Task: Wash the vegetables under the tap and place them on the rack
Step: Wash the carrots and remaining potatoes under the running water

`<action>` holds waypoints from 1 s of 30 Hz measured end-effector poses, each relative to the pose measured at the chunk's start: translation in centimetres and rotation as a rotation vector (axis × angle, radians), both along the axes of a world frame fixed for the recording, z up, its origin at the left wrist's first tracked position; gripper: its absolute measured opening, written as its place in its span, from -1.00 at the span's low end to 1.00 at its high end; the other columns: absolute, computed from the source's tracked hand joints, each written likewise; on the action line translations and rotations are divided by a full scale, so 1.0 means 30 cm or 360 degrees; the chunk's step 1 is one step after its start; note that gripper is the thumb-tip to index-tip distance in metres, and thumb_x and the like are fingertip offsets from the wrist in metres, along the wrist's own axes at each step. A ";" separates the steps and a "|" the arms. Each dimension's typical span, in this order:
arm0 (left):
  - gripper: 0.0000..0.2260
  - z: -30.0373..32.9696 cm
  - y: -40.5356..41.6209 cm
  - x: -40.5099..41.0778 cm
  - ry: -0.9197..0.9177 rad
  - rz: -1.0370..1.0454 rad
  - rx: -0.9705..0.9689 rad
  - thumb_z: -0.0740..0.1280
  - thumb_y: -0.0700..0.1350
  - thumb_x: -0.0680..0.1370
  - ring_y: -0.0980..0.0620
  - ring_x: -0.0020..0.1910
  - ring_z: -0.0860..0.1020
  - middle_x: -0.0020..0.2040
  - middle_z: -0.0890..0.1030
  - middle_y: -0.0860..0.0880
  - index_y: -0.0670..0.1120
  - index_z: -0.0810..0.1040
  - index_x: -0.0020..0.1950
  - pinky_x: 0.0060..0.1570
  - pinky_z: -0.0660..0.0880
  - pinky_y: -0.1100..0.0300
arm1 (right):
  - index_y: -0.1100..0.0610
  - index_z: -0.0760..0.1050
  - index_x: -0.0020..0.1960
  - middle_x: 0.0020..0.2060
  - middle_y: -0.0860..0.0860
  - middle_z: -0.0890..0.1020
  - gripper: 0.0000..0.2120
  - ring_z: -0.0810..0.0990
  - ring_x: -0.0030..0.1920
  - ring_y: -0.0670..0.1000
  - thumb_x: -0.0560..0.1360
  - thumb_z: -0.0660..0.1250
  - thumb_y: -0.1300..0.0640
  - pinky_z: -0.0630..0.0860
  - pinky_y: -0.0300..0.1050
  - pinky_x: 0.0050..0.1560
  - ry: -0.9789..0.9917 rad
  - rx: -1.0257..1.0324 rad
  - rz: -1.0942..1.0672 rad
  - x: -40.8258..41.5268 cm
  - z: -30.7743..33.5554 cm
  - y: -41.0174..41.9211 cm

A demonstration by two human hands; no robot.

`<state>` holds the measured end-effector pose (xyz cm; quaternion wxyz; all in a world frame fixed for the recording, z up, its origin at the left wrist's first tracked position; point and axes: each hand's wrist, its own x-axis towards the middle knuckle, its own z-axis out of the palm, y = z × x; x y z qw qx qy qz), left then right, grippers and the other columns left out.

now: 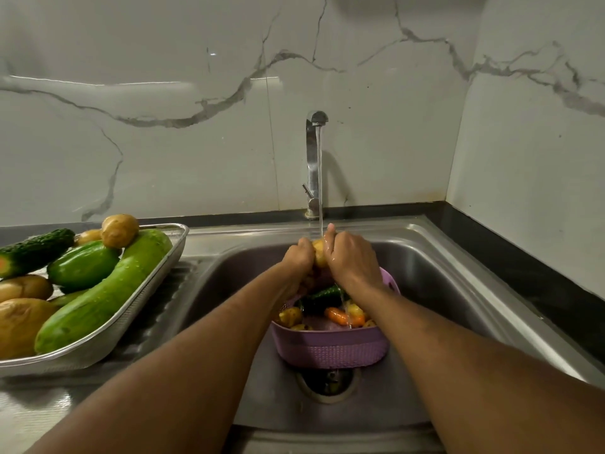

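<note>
Yellow potato (319, 253) sits between both hands, left (298, 257) and right (348, 257), gripped under the tap (313, 158).

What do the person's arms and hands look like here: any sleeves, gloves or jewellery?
Both forearms are bare as far as the frame shows: no sleeves in view. The left hand and right hand wear no gloves, and no watch, bracelet or ring is visible. The right hand's back glistens with water.
</note>
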<state>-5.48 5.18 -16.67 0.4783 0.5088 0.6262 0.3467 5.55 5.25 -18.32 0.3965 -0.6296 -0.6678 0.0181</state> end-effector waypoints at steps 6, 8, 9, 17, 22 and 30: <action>-0.57 -0.022 0.036 -0.013 -0.0183 0.0187 0.0046 -0.05 0.09 0.74 0.00 -0.30 0.44 -0.17 0.52 -0.15 -0.20 0.45 0.24 -0.32 0.37 0.13 | 0.07 0.58 -0.03 -0.36 0.04 0.66 -0.52 0.66 -0.47 -0.04 0.64 0.15 -0.31 0.59 -0.20 -0.36 0.0532 -0.0261 0.0157 -0.029 0.016 -0.001; -0.57 -0.021 0.038 -0.030 -0.0242 0.0231 0.0000 -0.04 0.09 0.74 0.01 -0.34 0.42 -0.23 0.50 -0.14 -0.20 0.46 0.16 -0.38 0.33 0.15 | 0.06 0.63 0.18 -0.28 0.06 0.70 -0.57 0.68 -0.46 -0.08 0.59 0.29 -0.26 0.60 -0.24 -0.38 0.0632 -0.0343 0.0282 -0.027 0.023 -0.007; -0.58 -0.016 0.033 -0.039 -0.0264 0.0250 -0.0023 -0.05 0.07 0.74 0.01 -0.36 0.40 -0.27 0.48 -0.13 -0.20 0.46 0.11 -0.39 0.32 0.15 | 0.07 0.62 0.26 -0.21 0.07 0.72 -0.59 0.70 -0.40 -0.07 0.58 0.34 -0.20 0.64 -0.22 -0.33 0.0655 -0.0384 0.0343 -0.021 0.027 -0.009; -0.59 -0.009 0.024 -0.026 -0.0217 0.0218 -0.0065 -0.06 0.06 0.74 0.02 -0.42 0.35 -0.32 0.44 -0.13 -0.21 0.44 0.12 -0.45 0.29 0.19 | 0.17 0.65 0.24 0.04 0.20 0.72 -0.59 0.77 -0.19 0.10 0.43 0.60 0.13 0.73 0.04 -0.16 0.1131 -0.0567 0.0533 0.059 0.047 -0.019; -0.51 -0.029 0.021 -0.009 -0.0204 0.0199 -0.0024 -0.06 0.07 0.74 0.00 -0.38 0.41 -0.30 0.48 -0.13 -0.25 0.49 0.29 -0.42 0.33 0.18 | 0.20 0.66 -0.08 -0.15 0.12 0.72 -0.76 0.75 -0.26 0.05 0.35 0.65 0.14 0.66 -0.18 -0.36 0.1044 -0.0423 0.0418 0.066 0.069 -0.043; -0.30 -0.020 0.010 -0.007 -0.0153 -0.0033 0.0101 -0.11 0.28 0.71 -0.17 0.09 0.66 0.05 0.67 -0.30 -0.25 0.54 0.33 0.14 0.59 0.01 | 0.11 0.51 0.44 0.15 0.08 0.68 -0.40 0.75 -0.09 0.04 0.44 0.59 0.18 0.71 -0.09 -0.17 0.0796 -0.0547 0.0517 0.093 0.034 -0.056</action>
